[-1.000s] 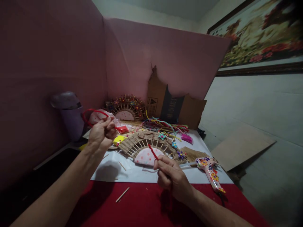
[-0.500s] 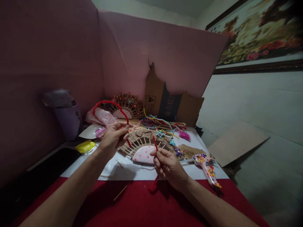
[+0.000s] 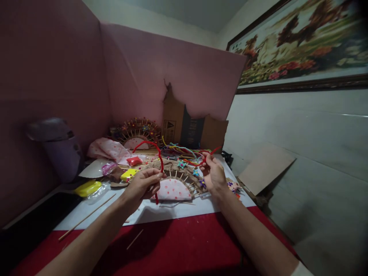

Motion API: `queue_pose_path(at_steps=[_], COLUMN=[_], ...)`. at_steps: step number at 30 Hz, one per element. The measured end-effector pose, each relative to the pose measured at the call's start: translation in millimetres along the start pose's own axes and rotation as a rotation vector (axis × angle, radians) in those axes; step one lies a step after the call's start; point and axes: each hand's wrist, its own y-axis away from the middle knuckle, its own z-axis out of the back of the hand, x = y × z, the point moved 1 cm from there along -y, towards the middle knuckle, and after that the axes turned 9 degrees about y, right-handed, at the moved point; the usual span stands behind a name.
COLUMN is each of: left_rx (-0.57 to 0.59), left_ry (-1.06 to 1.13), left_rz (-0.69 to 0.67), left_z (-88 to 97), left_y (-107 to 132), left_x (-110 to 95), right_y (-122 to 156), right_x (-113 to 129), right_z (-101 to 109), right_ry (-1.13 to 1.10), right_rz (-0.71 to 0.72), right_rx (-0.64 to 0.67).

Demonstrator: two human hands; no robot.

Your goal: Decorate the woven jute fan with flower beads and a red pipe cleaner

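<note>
My left hand [image 3: 143, 184] pinches a red pipe cleaner [image 3: 152, 147] that arches up and back down past my fingers. My right hand [image 3: 213, 173] is closed on another red pipe cleaner [image 3: 214, 150] over the right side of a half-round woven fan craft [image 3: 175, 184] with a pink dotted centre. The craft lies on white paper [image 3: 172, 211] between both hands.
A heap of coloured pipe cleaners [image 3: 184, 151], a second fan craft [image 3: 138, 132], cardboard pieces [image 3: 189, 128], clay packets in red [image 3: 134, 160] and yellow [image 3: 87, 188], a purple container [image 3: 60, 149], wooden sticks [image 3: 86, 217] and a red cloth [image 3: 178, 249] in front.
My right hand moved up and away to the craft's right side with its pipe cleaner. My left hand came down and toward the middle. The view turned left.
</note>
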Motion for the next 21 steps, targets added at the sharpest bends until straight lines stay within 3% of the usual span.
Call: queue_pose_path(at_steps=[5,8,10,13,16,18,21], left_rx=[0.002,0.024,0.036,0.051,0.102,0.147,0.195], left_ry=[-0.02,-0.024,-0.036,-0.055,-0.063,-0.064,-0.09], left_rz=[-0.003,-0.013,-0.021,-0.007,0.041,0.068,0.101], left_z=[0.2,0.2,-0.6,-4.8,-11.7,-15.3,-16.6], left_y=[1.6,2.7,3.4,5.2,7.3,7.6,6.0], left_x=[2.9,4.5,4.7,3.8,4.2,6.5,13.0], right_y=[-54.2,-68.9,-55.9,-8.9,35.5,44.2,27.9], right_x=[18.3,22.2,15.6,-1.7,-12.2,-11.0,-3.2], right_z=[-17.6,-36.6,-49.0,-62.0,-67.5,-65.1,-54.3], right_ry=[0.091,0.194,0.277,0.38,0.447,0.407,0.248], right_rz=[-0.038,-0.104,-0.169,-0.243,-0.237,-0.196,-0.237], right_rx=[-0.085,-0.028,0.056,0.24,0.596,0.556,0.401])
